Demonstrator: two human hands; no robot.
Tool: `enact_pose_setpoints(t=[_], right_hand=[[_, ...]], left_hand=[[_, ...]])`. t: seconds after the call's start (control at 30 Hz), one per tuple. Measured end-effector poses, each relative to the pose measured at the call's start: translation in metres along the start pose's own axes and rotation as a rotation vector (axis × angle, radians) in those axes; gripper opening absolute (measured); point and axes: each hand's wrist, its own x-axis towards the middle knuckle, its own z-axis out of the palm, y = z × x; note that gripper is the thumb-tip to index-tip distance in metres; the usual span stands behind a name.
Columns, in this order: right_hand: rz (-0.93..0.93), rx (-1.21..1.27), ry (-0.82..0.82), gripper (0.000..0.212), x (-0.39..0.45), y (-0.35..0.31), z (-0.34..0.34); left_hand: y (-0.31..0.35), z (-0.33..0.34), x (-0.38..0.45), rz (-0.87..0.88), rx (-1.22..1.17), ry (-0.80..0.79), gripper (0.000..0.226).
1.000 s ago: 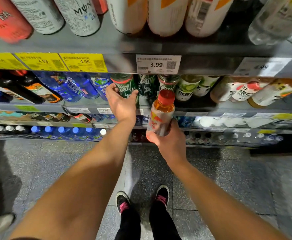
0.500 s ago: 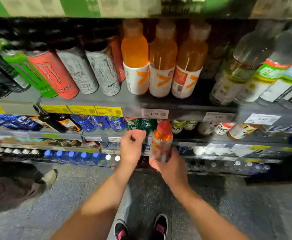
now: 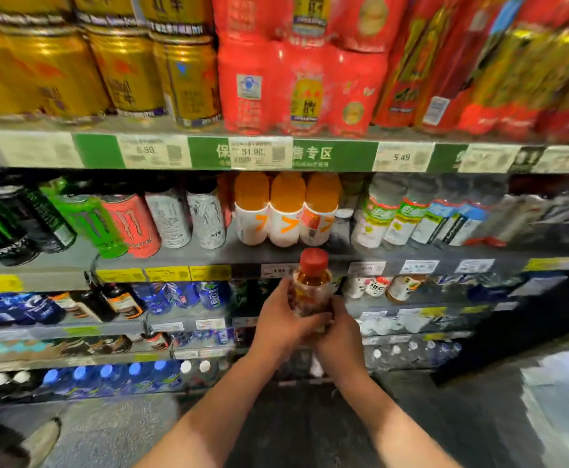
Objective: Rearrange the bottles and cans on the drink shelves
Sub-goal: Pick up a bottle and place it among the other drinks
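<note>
Red-capped amber drink bottle [image 3: 312,292] upright between curled fingers of left hand [image 3: 281,324] and right hand [image 3: 339,336]; both wrap lower body, likely steadying for shelving above fingertips.

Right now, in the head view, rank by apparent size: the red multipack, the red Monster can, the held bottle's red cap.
1. Red multipack, largest.
2. Red Monster can.
3. Red cap, smallest, though nearest the camera.

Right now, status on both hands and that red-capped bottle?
Left hand and right hand both grip the red-capped bottle, upright, off the shelves. Nothing between it and the shelf edge.
</note>
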Motion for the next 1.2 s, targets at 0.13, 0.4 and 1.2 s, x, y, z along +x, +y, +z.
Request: enact_pose_setpoints(t=[0.13,0.4,1.2], right_hand=[[0.000,-0.001,0.039,0.044,0.000,-0.007,-0.020],[-0.063,0.023,0.100,0.055,0.021,0.005,-0.092],[-0.040,0.051,-0.060,0.055,0.122,0.108,-0.235]], left_hand=[[0.016,0.013,0.003,0.022,-0.038,0.047,0.055],[0.054,0.076,0.019,0.093,-0.026,0.000,0.050],[0.069,0.188,0.133,0.072,0.150,0.713,0.072]])
